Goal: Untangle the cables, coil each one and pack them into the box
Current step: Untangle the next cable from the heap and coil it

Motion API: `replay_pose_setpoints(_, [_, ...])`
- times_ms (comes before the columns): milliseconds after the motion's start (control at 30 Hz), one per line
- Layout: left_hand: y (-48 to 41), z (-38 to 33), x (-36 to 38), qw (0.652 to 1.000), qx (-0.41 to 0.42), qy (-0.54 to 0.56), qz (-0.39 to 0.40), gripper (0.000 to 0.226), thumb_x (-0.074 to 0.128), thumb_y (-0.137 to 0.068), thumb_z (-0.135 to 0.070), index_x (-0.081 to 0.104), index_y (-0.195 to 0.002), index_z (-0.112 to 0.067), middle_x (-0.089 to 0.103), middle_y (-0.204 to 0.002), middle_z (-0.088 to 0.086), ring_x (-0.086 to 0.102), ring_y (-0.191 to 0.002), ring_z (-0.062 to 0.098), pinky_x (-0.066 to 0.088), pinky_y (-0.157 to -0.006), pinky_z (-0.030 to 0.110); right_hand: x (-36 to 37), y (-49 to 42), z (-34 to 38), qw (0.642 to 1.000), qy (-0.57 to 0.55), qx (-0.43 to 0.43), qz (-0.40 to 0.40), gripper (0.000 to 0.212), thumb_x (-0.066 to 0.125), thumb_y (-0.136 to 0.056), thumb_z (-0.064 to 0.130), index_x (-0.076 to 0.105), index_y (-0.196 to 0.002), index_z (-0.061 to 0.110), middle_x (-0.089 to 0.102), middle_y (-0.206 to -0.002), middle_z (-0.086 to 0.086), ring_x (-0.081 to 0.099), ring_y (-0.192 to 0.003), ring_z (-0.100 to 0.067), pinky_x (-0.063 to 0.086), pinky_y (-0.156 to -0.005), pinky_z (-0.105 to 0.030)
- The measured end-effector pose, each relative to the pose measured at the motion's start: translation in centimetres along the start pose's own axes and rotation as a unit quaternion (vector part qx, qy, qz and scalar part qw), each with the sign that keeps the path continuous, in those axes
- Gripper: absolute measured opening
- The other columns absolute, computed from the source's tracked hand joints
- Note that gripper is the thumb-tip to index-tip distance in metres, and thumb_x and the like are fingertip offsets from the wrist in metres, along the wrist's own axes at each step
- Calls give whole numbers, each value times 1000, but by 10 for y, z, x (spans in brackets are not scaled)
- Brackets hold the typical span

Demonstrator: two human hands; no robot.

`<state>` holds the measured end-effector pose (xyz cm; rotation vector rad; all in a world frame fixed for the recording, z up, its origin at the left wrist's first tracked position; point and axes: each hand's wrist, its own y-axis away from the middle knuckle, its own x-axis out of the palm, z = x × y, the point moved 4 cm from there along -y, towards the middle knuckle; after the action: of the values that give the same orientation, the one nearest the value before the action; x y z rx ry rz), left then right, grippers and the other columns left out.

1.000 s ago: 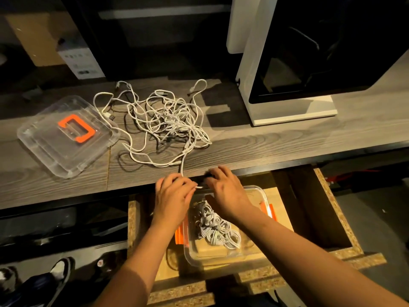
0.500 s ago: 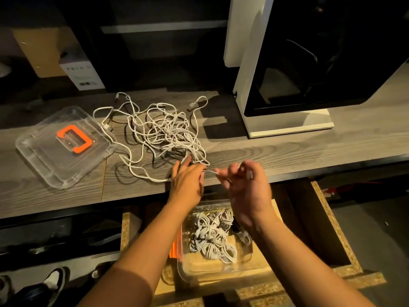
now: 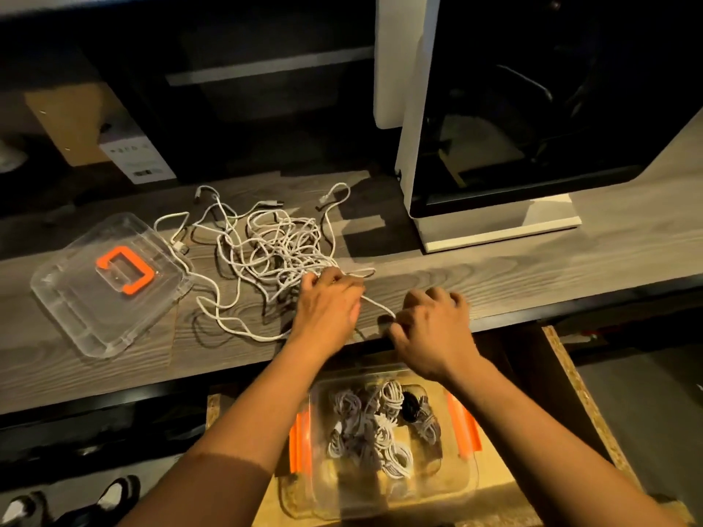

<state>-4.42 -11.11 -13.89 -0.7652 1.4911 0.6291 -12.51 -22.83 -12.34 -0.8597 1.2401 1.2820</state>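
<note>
Pinching tight, the right hand (image 3: 433, 329) has curled fingers on one white cable (image 3: 376, 305) at the desk's front edge, while the left hand (image 3: 327, 302) curls its fingers into the near side of the tangle (image 3: 274, 252) and grips strands there. All of this happens on a grey wood-grain desk (image 3: 532, 268) in a dim room. A clear lid (image 3: 76, 317) with an orange handle lies left of the tangle, and a white machine (image 3: 494, 230) with a dark window stands at the back right. Below the desk edge an open drawer (image 3: 563, 374) holds the clear box (image 3: 452, 484), coils (image 3: 380, 424) already packed inside. Half a second ago the hands were nearly touching, the right one raised; now they've spread apart, the right one down and out to the side, with more cable drawn out between them. That stretch runs nearly straight, slanting from the tangle at back left toward the front right.
</note>
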Motion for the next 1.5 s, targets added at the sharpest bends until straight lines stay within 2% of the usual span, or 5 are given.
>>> replay_pose_setpoints(300, [-2, 21, 19, 966, -135, 220, -16, 24, 49, -91, -20, 59, -108, -33, 61, -119, 1, 41, -123, 27, 20, -108, 32, -51, 12, 35, 588, -808, 18, -44, 50, 38, -97, 18, 64, -54, 22, 62, -64, -1, 58, -63, -14, 47, -70, -28])
replay_pose_setpoints(533, [-12, 21, -19, 980, -139, 102, -101, 27, 55, -91, -15, 64, -116, -17, 63, -121, 11, 44, -123, 33, 23, -109, 43, -54, -9, 15, 988, -153, 15, 13, 19, 58, -89, 34, 62, -94, 17, 54, -105, -2, 57, -94, -21, 47, -81, -34])
replay_pose_setpoints(1000, [-2, 26, -8, 984, -117, 118, -59, 31, 46, -94, -24, 57, -122, -21, 56, -128, 2, 42, -124, 19, 6, -113, 27, -65, 10, 49, 662, -749, 24, -23, 22, 53, -83, 27, 64, -65, 20, 64, -70, -5, 60, -74, -22, 49, -66, -29])
replay_pose_setpoints(1200, [-2, 50, -7, 981, -166, 63, -75, 39, 42, -98, -26, 45, -136, -26, 44, -143, -5, 32, -135, 20, 2, -116, 37, -48, 4, 31, 939, -343, -2, -14, 19, 66, -78, 29, 51, -87, 20, 61, -79, 1, 58, -74, -15, 52, -68, -37])
replay_pose_setpoints(1500, [0, 28, -16, 982, -69, 47, -167, 38, 40, -88, -37, 63, -115, -24, 68, -101, -8, 59, -96, 19, 26, -102, 45, -4, -17, 7, 989, -104, 95, 43, 27, 47, -93, 42, 49, -110, 21, 63, -109, -8, 59, -100, -28, 51, -82, -40])
